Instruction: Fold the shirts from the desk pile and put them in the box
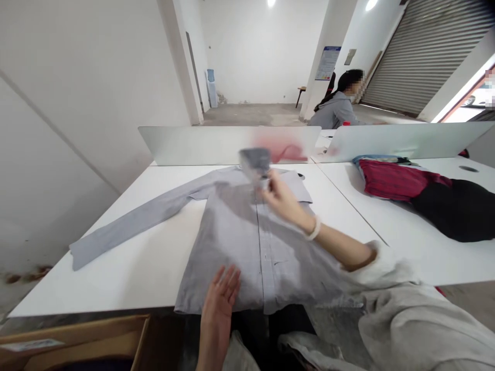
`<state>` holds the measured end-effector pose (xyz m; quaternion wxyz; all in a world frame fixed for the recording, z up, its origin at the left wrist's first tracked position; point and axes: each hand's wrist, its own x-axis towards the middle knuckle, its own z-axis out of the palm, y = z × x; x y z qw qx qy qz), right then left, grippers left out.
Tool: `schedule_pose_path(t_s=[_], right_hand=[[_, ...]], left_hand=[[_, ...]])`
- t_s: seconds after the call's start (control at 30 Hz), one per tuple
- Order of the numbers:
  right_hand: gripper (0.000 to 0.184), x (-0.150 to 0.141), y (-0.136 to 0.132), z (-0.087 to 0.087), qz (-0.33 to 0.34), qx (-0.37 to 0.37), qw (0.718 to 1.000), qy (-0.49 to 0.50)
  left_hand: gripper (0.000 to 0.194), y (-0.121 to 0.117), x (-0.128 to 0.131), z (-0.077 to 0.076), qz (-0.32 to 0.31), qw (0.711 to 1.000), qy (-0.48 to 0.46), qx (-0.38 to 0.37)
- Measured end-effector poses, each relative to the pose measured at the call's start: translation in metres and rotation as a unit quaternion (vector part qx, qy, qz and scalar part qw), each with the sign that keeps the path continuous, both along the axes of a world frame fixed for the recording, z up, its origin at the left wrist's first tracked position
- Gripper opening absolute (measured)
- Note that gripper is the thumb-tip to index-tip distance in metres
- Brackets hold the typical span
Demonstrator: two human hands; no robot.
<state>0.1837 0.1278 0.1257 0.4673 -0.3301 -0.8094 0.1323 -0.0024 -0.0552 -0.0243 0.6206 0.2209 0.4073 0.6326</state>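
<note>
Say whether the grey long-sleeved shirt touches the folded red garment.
Apart: the head view shows white tabletop between the grey shirt and the folded red garment.

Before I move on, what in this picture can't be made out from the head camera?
All in the head view:
Grey thing in the right hand: blurred, its kind unclear.
Top middle of the grey shirt: partly hidden behind that thing and the hand.
Red thing: vague behind the frosted divider.
Dark contents of the cardboard box: cut off by the bottom edge.
Wall notice: print too small.
</note>
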Motion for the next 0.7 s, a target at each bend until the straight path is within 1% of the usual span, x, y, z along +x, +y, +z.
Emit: schedule_pose_path(t_s=[0.03,0.07,0.1,0.13,0.17,0.2,0.23,0.27,0.33,0.43,0.5,0.6,0.7], right_hand=[[0.025,-0.02,-0.018,-0.013,0.064,-0.025,0.996,-0.063],[0.028,-0.036,-0.034,-0.026,0.13,-0.036,0.983,-0.124],[0.029,-0.049,-0.049,-0.04,0.185,-0.032,0.966,-0.177],[0.03,-0.057,-0.06,-0.052,0.226,-0.02,0.949,-0.22],[0.03,-0.061,-0.067,-0.062,0.251,-0.006,0.935,-0.252],[0.029,-0.062,-0.07,-0.071,0.26,0.006,0.926,-0.275],[0.028,-0.058,-0.068,-0.078,0.254,0.014,0.923,-0.29],[0.028,-0.052,-0.063,-0.082,0.236,0.014,0.924,-0.3],[0.03,-0.031,-0.041,-0.088,0.177,-0.001,0.932,-0.315],[0.039,0.011,0.001,-0.098,0.055,-0.043,0.942,-0.327],[0.046,0.042,0.027,-0.11,-0.038,-0.076,0.943,-0.321],[0.053,0.083,0.05,-0.134,-0.159,-0.114,0.93,-0.31],[0.055,0.112,0.058,-0.156,-0.227,-0.137,0.9,-0.346]], left_hand=[[0.046,0.005,-0.004,0.003,0.001,0.998,-0.07,-0.01],[0.045,0.009,-0.008,0.004,-0.006,0.992,-0.124,-0.018],[0.043,0.013,-0.011,0.005,-0.013,0.986,-0.165,-0.023],[0.043,0.017,-0.014,0.005,-0.019,0.98,-0.198,-0.029],[0.042,0.019,-0.016,0.005,-0.024,0.974,-0.224,-0.038],[0.041,0.02,-0.018,0.004,-0.026,0.968,-0.244,-0.047],[0.038,0.021,-0.018,0.003,-0.022,0.966,-0.254,-0.054],[0.036,0.022,-0.018,0.003,-0.014,0.965,-0.254,-0.059],[0.033,0.021,-0.015,0.004,-0.001,0.969,-0.238,-0.062],[0.038,0.02,-0.01,0.006,0.007,0.975,-0.212,-0.067],[0.039,0.02,-0.007,0.006,0.007,0.975,-0.212,-0.069],[0.04,0.022,-0.006,0.002,0.001,0.97,-0.233,-0.063],[0.044,0.021,-0.015,-0.005,-0.003,0.962,-0.261,-0.076]])
